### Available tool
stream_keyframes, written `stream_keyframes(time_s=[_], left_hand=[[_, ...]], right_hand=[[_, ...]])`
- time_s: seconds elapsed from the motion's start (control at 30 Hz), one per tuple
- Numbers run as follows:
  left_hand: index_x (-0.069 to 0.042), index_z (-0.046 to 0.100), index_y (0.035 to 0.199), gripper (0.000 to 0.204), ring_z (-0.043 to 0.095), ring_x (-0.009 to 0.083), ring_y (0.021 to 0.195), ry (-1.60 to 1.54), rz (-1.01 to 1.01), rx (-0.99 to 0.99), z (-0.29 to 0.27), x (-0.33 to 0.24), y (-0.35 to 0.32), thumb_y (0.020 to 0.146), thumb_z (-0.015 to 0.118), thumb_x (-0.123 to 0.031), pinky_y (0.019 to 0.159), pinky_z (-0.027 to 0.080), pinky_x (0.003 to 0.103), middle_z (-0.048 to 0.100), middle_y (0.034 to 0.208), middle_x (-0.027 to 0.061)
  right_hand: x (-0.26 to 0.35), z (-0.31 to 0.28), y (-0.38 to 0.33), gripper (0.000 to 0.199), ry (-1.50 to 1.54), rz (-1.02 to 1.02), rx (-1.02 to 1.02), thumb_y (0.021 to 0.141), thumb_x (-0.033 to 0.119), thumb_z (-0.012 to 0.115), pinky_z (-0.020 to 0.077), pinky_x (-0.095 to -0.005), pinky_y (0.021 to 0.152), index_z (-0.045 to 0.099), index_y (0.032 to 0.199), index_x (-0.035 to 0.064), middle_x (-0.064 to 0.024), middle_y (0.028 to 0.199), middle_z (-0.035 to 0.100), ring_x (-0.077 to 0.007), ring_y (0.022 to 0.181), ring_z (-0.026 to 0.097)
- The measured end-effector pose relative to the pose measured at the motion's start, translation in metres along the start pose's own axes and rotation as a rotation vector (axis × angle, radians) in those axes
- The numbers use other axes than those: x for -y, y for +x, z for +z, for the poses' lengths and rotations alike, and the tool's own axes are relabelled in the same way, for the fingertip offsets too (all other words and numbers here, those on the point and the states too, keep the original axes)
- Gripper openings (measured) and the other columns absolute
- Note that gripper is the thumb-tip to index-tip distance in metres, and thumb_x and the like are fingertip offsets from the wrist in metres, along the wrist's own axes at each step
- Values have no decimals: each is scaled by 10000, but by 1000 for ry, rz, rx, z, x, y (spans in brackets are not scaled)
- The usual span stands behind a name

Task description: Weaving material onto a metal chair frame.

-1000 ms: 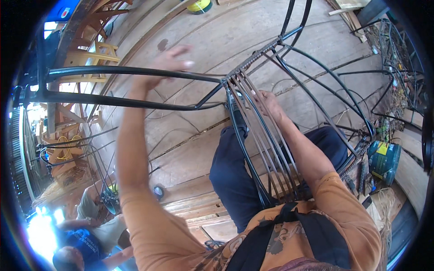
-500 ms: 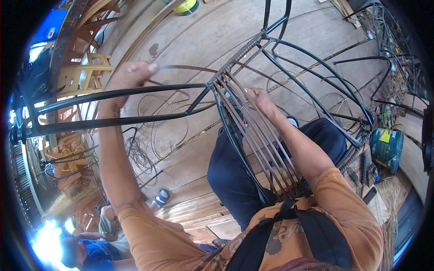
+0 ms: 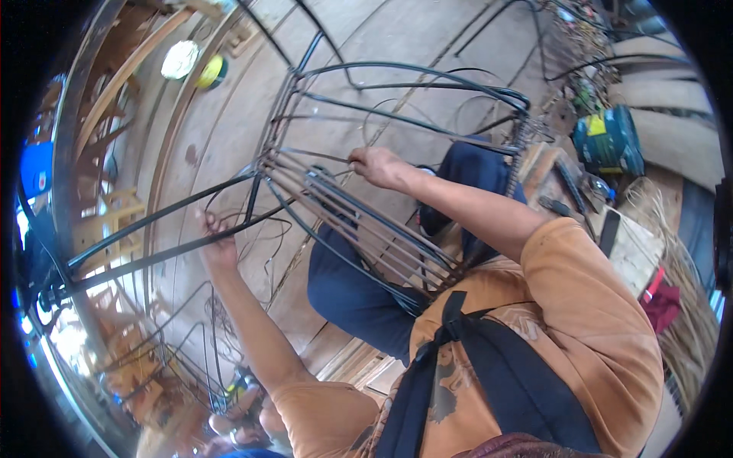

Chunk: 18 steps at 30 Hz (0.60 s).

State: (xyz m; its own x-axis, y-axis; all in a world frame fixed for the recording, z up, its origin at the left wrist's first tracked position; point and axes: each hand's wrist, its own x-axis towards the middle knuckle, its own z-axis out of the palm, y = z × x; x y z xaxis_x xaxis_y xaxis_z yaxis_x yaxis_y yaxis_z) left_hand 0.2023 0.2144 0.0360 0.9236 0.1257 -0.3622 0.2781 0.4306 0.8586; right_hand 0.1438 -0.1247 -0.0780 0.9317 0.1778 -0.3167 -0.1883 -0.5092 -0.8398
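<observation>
A chair-like frame [image 3: 286, 99] of dark metal bars lies tilted across my lap. Several brown flat strips [image 3: 366, 214] run side by side from its wrapped crossbar down toward my waist. My right hand [image 3: 376, 168] is closed, pinching a brown strip [image 3: 313, 155] that stretches out from the crossbar. My left hand [image 3: 219, 238] is beside the lower leg bar at the left, its fingers loosely curled and apart. A thin dark strand curves close to those fingertips; whether they touch it I cannot make out.
Loose coils of strand [image 3: 279, 229] lie on the wooden floor [image 3: 229, 137]. At right stand a green container [image 3: 608, 141] with a yellow patch, hand tools [image 3: 569, 191] and a bundle of fibres [image 3: 672, 320]. Another person's bare knees show at the lower left. More metal frames stand around.
My left hand has come down and nearer the leg bar, no longer drawing a strip leftward. My right hand now pulls a strip out to the right. The view has shifted.
</observation>
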Motion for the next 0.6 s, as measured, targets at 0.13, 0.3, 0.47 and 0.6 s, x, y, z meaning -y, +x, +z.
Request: stream_keyframes(time_s=[0.13,0.3,0.47,0.6], left_hand=[[-126,438,638,299,364,103,504,-103,-2,-45,26,8,-10,839,584,-292,509,357,274,378,549,-25],[-142,409,610,308,317,131,425,-150,61,-116,-2,13,2,839,532,-308,504,340,307,329,475,-26],[-150,418,609,292,315,123,423,-106,-6,-96,6,9,3,816,566,-295,481,320,301,324,480,-33],[-152,393,599,308,304,125,419,-54,-44,-73,12,10,5,839,519,-298,476,287,297,301,472,-36]], right_hand=[[24,-48,-43,508,741,16,-227,764,132,616,429,-346,752,395,1219,94,-145,1232,444,-256,1007,513],[40,-117,-146,236,1703,-84,-254,825,228,582,382,-413,871,504,1021,123,-49,1160,510,-251,1083,461],[-17,-121,-222,145,1838,79,-478,896,228,467,415,-435,851,535,893,100,-70,940,589,-280,981,532],[-29,-133,-221,200,1923,-27,-474,909,217,430,448,-448,827,521,822,61,-94,850,587,-306,940,552]])
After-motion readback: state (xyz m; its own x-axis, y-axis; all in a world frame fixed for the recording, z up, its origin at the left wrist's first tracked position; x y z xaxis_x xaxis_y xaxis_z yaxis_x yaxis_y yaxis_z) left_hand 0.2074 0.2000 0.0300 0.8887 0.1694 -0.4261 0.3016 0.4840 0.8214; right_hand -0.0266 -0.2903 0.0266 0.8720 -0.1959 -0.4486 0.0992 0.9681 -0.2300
